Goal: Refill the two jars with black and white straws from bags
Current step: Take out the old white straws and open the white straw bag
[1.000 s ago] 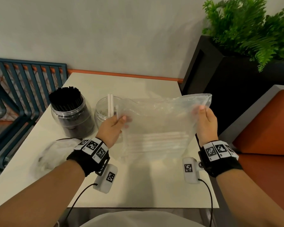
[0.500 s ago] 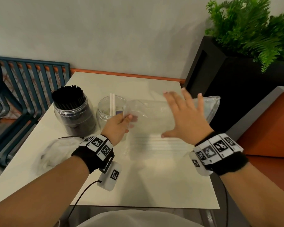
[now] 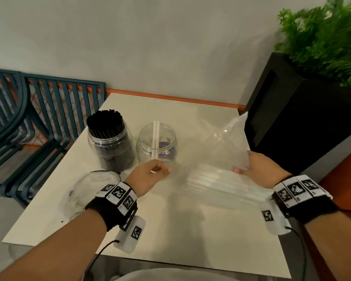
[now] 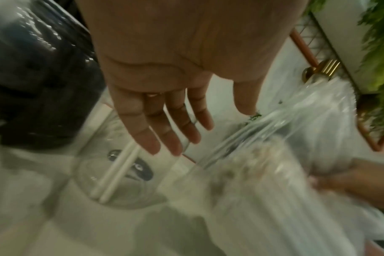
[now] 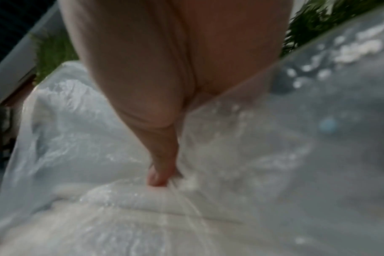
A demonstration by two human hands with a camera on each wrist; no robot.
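Note:
A clear plastic bag (image 3: 217, 157) with several white straws (image 3: 215, 182) lies on the white table (image 3: 190, 236), right of the jars. My right hand (image 3: 249, 167) pinches the bag's right side; in the right wrist view its thumb (image 5: 158, 176) presses into the plastic. My left hand (image 3: 152, 173) hovers in front of the clear jar (image 3: 156, 145), which holds two white straws (image 3: 156, 138). In the left wrist view the left hand's fingers (image 4: 164, 135) are straight and hold nothing. The jar of black straws (image 3: 109, 140) stands full to the left.
A crumpled empty plastic bag (image 3: 83, 191) lies at the table's left front. Blue slatted chairs (image 3: 39, 118) stand to the left. A black planter (image 3: 302, 122) with a fern stands to the right, beside an orange seat (image 3: 349, 165).
My left hand has let go of the bag's left edge. My right hand crossed over the bag, then returned to grip its right side. The bag dropped from upright onto the table.

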